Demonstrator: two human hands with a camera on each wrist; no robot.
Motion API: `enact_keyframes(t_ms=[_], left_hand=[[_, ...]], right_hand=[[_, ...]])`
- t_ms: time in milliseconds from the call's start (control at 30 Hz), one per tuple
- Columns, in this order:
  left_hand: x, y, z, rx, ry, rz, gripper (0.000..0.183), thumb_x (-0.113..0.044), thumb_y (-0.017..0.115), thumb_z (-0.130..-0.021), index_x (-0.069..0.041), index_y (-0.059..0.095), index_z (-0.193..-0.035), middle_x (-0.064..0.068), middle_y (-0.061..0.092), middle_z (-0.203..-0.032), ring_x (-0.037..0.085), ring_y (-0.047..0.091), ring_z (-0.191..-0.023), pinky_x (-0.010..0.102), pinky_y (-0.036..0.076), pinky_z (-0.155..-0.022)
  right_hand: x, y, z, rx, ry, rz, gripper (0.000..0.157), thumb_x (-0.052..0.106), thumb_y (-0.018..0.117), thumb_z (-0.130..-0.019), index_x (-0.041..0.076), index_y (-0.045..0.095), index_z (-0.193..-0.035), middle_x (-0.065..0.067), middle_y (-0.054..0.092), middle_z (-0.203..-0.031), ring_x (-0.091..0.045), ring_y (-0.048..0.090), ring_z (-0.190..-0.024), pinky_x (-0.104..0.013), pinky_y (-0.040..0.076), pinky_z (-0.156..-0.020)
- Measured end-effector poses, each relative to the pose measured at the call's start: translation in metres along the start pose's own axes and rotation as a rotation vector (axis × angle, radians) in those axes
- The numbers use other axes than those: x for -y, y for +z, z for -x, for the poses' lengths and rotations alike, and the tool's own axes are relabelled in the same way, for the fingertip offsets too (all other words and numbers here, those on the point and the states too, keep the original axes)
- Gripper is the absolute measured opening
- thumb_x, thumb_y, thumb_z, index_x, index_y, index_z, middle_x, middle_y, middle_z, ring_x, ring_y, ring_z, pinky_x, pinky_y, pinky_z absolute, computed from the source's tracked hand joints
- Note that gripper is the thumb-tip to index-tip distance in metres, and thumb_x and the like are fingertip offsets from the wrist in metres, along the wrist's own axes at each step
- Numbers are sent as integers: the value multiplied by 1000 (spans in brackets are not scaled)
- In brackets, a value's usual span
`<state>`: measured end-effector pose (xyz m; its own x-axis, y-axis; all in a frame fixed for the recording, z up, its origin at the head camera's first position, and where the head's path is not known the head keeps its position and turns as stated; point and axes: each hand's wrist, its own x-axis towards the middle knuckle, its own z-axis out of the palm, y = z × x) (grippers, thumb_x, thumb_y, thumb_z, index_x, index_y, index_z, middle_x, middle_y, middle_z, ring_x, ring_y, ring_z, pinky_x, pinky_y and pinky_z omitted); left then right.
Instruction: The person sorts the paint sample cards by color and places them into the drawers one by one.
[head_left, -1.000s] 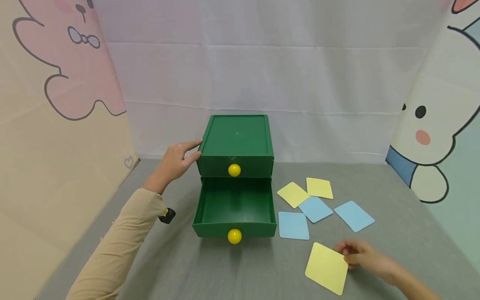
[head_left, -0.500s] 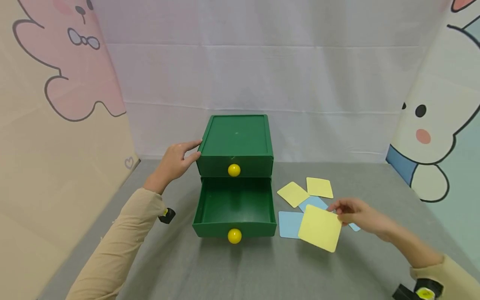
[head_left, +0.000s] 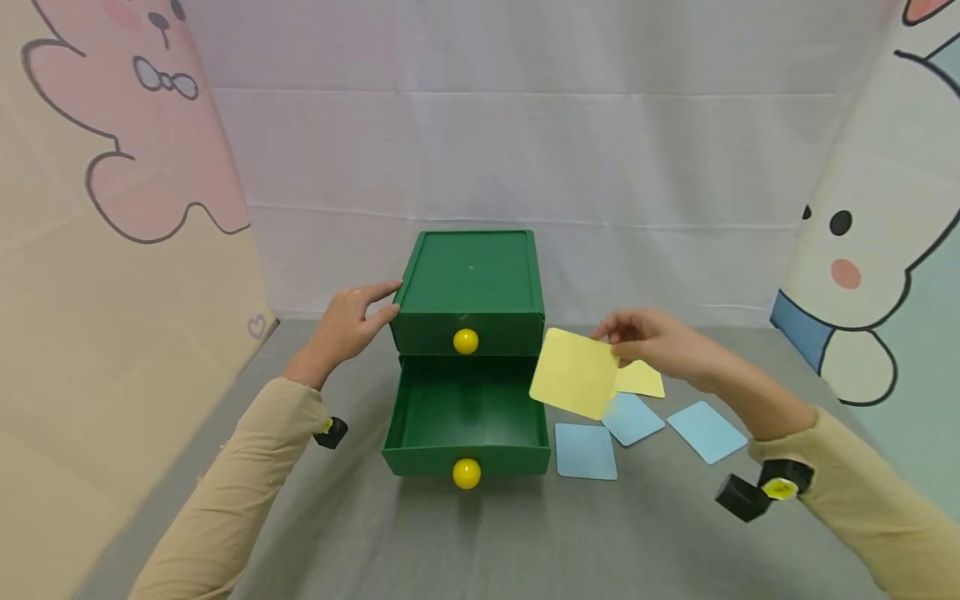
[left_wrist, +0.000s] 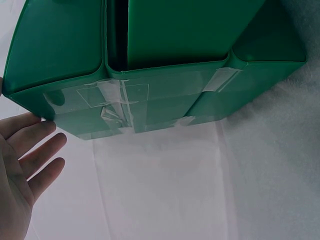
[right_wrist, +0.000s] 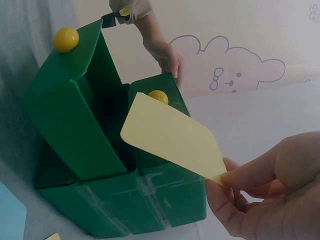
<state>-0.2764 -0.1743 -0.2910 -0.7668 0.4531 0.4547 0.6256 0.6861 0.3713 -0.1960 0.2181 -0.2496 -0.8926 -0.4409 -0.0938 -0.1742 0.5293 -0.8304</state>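
A green drawer cabinet [head_left: 474, 271] with yellow knobs stands mid-table, its upper drawer closed. Below that, a green drawer [head_left: 467, 461] is pulled out, and no item shows inside it. My left hand [head_left: 347, 327] rests thumb and fingertips on the cabinet's top left edge, with its fingers fairly straight in the left wrist view. By one corner, my right hand [head_left: 652, 343] pinches a square yellow card [head_left: 573, 372] between thumb and fingers. The card is raised beside the cabinet's right side, overlapping the drawer's right wall in the head view.
Right of the cabinet lie a second yellow card [head_left: 642, 380] and several blue cards, one nearest the drawer [head_left: 586, 452] and one farthest right [head_left: 707, 432]. A white cloth [head_left: 480, 150] hangs behind. Clear tape [left_wrist: 117, 102] runs along the cabinet's side.
My right hand has lifted the yellow card off the table at the front right and carried it up and left, over the other cards, to the drawer's right side. The left hand stayed put.
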Motion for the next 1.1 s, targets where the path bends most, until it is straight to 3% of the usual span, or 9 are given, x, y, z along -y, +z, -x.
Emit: enact_keyframes(t_ms=[233,567,900,1100], left_hand=[[0,-1,0,-2,-4,-14,42,-17,50,-93,2,48,-130,20,51,-127,34,49,-115,49,39,-95],[0,-1,0,-9,2,-7,42,-16,51,-92,2,48,-130,21,51,-127,35,49,-115,49,39,-95],[2,0,0,-5,3,-1,41,-16,51,-93,3,48,-129,21,51,-127,35,49,-115,48,39,-95],[1,1,0,-1,1,6,41,-16,51,-93,2,48,-130,21,51,-127,35,49,-116,49,39,-96]], right_hand=[[22,20,-30,-20,-56,29,23,-2,45,-90,-5,56,-109,-12,51,-88,-23,50,-84,-28,51,-74],[41,61,-53,41,-129,-10,25,-9,42,-88,-7,57,-107,-10,47,-81,-23,48,-77,-35,50,-74],[40,105,-68,29,-125,-13,25,-11,45,-86,-4,60,-104,-8,48,-80,-19,47,-72,-37,51,-73],[33,127,-75,11,-134,14,25,-12,47,-85,-1,63,-101,-7,50,-78,-17,46,-68,-28,51,-66]])
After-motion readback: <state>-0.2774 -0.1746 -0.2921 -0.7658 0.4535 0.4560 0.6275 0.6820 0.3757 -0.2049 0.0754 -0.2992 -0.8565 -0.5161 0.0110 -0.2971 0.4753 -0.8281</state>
